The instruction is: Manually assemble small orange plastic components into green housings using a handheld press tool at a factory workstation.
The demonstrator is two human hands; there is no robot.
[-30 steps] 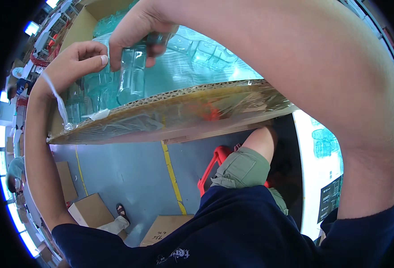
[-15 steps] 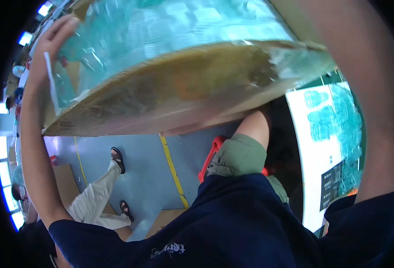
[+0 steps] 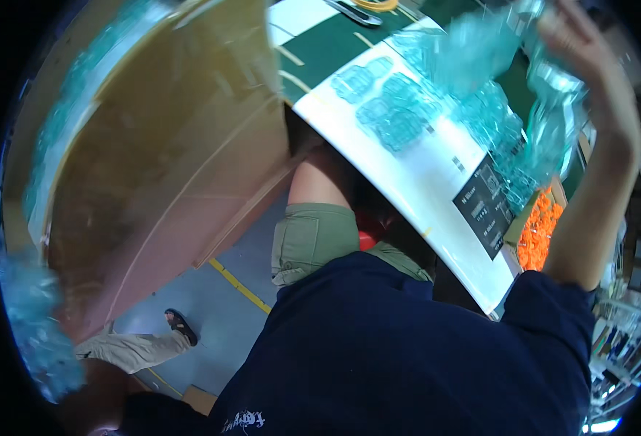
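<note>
At the upper right my right hand is raised and blurred, closed on thin, teal-tinted clear plastic trays above the white table. More plastic hangs below that hand. My left forearm reaches in at the lower left. A blurred clump of similar plastic covers its far end, so the left hand's fingers are hidden. Between my arms stands a large cardboard box, tilted, with teal plastic showing along its open top.
Moulded plastic trays lie on the white table beside a black printed sheet. A carton of orange parts stands at its right end. Another person's sandalled foot is on the floor at lower left. Wire racks stand at far right.
The box has swung to the left and tilted more steeply. My right hand has come into view over the table with plastic trays; my left hand has dropped behind plastic at lower left.
</note>
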